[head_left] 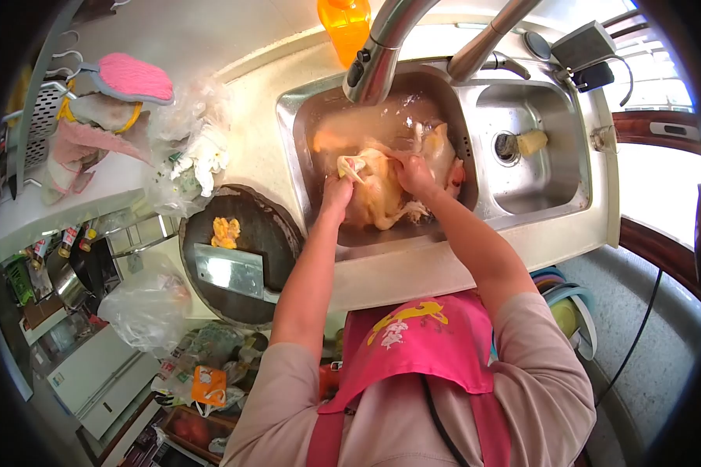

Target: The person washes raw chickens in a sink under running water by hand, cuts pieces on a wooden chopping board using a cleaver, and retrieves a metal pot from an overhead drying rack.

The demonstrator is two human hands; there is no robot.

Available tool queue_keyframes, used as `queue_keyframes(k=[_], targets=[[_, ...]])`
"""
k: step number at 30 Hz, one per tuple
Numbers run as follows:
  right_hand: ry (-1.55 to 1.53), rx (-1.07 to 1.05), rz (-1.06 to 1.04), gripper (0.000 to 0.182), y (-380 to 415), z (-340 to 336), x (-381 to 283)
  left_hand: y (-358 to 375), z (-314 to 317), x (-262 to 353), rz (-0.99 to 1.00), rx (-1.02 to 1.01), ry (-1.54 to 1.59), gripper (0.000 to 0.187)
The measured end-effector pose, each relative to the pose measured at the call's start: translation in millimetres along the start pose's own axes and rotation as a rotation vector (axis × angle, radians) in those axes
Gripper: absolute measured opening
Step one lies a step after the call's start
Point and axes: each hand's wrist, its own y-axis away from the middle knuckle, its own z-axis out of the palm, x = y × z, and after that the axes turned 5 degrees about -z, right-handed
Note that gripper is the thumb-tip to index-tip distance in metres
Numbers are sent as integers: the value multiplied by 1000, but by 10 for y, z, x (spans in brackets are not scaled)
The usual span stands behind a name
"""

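A plucked whole chicken [378, 194] lies in the left basin of a steel sink [292, 148], partly in cloudy water. My left hand [337, 194] is closed on its left side, near a folded wing or leg end. On the other side, my right hand [415, 174] grips the same chicken, its fingertips partly hidden against the bird. Just right of that hand is a second pale bird [438, 148], leaning by the basin wall. The steel faucet [370, 74] hangs above the basin.
Left of the sink, a round dark chopping board [276, 226] carries a cleaver [230, 268] and yellow fat pieces [225, 232]. The right basin [537, 183] holds a yellowish sponge-like piece [532, 142] near its drain. An orange bottle [346, 31] stands behind.
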Motion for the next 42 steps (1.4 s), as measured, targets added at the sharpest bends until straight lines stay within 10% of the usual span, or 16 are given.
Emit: queue_keyframes(k=[15,18,22,29,32,35,38,42], targets=[[-109,63,367,35,-157,113,-297,115,101,-2,-61,206,-89,49],[179,52,-33,42,-67,268,-411,172,189,62,405,252,-262,46],[363,-402,228,50,-457,158,-537,243,346,129,661,333,-497,36],[523,-781,-135,49,-432,-295,-210,104,233,102,255,290,-259,27],[419,-467,-219,49,-96,-203,31,-21,157,-83,151,139,-67,25],[154,-36,327,52,224,118,-29,-116,175,-464,122,20,534,36],[-168,-73,806,78,115,259,-254,-72,223,-558,-266,163,360,40],[31,-31,676,113,275,474,-720,-130,306,-499,-452,83,355,42]])
